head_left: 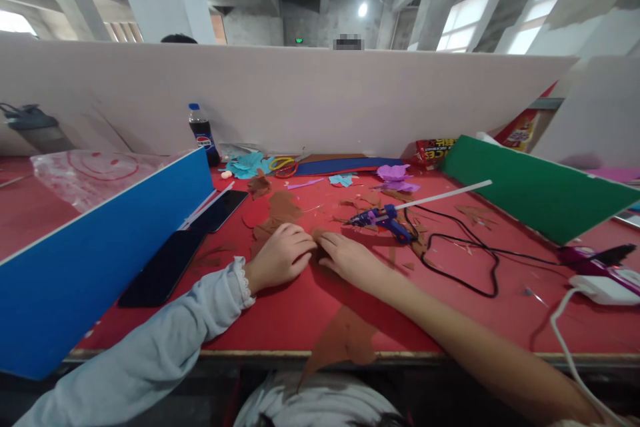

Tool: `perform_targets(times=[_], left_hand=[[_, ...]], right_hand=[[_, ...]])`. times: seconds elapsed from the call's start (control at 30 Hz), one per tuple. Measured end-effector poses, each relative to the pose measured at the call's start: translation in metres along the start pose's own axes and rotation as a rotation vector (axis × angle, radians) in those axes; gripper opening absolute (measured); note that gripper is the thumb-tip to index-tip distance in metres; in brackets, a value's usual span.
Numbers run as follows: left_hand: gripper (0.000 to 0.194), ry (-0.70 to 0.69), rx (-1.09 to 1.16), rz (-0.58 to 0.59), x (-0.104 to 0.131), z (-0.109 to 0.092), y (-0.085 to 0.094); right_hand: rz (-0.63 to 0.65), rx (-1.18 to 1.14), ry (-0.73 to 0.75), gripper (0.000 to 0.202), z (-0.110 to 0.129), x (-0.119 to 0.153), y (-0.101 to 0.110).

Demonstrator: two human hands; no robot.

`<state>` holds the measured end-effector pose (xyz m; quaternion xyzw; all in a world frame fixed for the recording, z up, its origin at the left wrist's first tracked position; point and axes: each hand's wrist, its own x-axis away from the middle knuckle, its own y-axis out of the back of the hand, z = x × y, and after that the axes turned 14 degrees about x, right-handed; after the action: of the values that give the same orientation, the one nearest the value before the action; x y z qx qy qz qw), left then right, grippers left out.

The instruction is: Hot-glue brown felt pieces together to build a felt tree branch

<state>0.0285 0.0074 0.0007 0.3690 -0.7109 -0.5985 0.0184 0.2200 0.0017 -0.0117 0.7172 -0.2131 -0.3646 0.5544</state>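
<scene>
My left hand [286, 255] rests low over the red tabletop [300, 320], its fingers curled together at a small piece of brown paper [317, 233]. From the other side my right hand [345, 257] pinches the same piece, fingertips nearly touching those of the left. The fingers cover most of this piece. A larger brown sheet [284, 207] lies just behind my left hand. Another brown sheet [345, 337] hangs over the table's front edge. To the right of my hands, a blue glue gun [383, 217] lies with a long white glue stick in it.
A blue board [115, 247] stands at left beside dark phones [163, 270]; a green board [535, 190] stands at right. Behind are a cola bottle [203, 133], scissors [285, 165], and purple paper [395, 175]. A black cable [460, 280] runs to a power strip [595, 263].
</scene>
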Motion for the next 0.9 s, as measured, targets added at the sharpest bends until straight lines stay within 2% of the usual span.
perform_targets(times=[0.23, 0.43, 0.9], left_hand=[[0.025, 0.006, -0.028, 0.09, -0.0014, -0.0032, -0.0002], [0.029, 0.025, -0.061, 0.084, -0.0002, 0.0013, -0.004], [0.029, 0.064, -0.023, 0.098, -0.0006, 0.0045, -0.0069]], right_hand=[[0.023, -0.09, -0.039, 0.045, -0.0002, -0.0005, 0.0017], [0.077, -0.173, -0.075, 0.05, 0.001, -0.0016, 0.0028], [0.072, -0.178, -0.083, 0.057, -0.0009, -0.0008, -0.0054]])
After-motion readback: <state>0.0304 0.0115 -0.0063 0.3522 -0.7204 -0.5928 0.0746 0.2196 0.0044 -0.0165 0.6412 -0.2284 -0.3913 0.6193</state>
